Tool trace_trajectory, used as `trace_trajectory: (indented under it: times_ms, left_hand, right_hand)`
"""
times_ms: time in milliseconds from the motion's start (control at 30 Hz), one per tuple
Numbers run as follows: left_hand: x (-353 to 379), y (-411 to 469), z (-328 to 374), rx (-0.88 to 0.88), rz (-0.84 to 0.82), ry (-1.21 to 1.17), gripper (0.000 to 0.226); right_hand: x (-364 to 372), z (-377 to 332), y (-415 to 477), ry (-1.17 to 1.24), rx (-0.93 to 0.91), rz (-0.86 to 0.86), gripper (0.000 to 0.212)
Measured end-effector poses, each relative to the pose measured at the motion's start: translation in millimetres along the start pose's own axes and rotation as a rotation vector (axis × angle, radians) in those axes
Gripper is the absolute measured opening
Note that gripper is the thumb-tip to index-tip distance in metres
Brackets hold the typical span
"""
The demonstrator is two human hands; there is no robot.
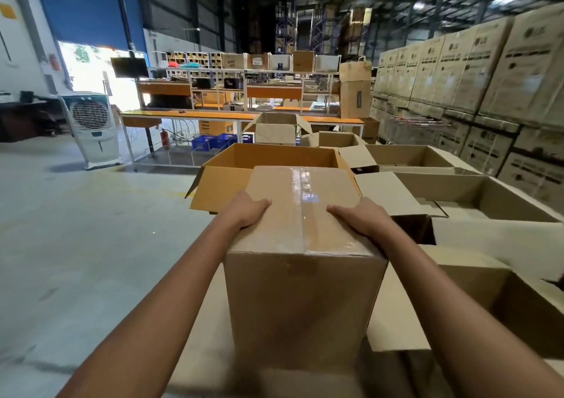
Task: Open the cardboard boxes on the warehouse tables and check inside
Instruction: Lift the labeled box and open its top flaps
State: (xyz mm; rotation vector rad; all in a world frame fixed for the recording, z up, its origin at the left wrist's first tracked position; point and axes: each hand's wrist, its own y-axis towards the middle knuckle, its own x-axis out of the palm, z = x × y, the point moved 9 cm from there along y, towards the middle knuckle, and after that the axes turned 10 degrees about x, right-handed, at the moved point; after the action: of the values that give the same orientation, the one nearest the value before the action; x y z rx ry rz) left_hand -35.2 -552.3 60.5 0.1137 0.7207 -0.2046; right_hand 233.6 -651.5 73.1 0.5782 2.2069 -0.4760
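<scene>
A tall brown cardboard box stands upright right in front of me, its top flaps closed and sealed with clear tape along the middle seam. My left hand grips the top's left edge, fingers lying flat on the lid. My right hand grips the top's right edge the same way. Behind it sits an open box with an orange-brown inside, flaps folded outward.
Several open cardboard boxes lie to the right and behind. A wall of stacked printed cartons fills the right side. An air cooler stands at the left on bare concrete floor. Orange workbenches cross the back.
</scene>
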Motion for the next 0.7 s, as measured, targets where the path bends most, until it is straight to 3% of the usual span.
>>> trace_trajectory:
  times_ms: [100, 433, 533, 700]
  left_hand:
    - [-9.7, -19.2, -4.2, 0.085, 0.030, -0.007, 0.074]
    - [-33.3, -138.5, 3.5, 0.327, 0.100, -0.131, 0.077]
    - [-46.0, -164.7, -8.3, 0.373, 0.169, -0.313, 0.085]
    - [-53.7, -182.6, -57.9, 0.285, 0.211, -0.624, 0.062]
  right_hand:
    - [-11.1, -1.2, -37.2, 0.018, -0.023, 0.081, 0.079]
    - [-19.4, 30.9, -148.6, 0.165, -0.085, 0.293, 0.080]
    - [-10.0, 32.6, -179.3, 0.205, -0.103, 0.365, 0.081]
    - [35.2, 37.0, -215.8, 0.307, -0.100, 0.471, 0.091]
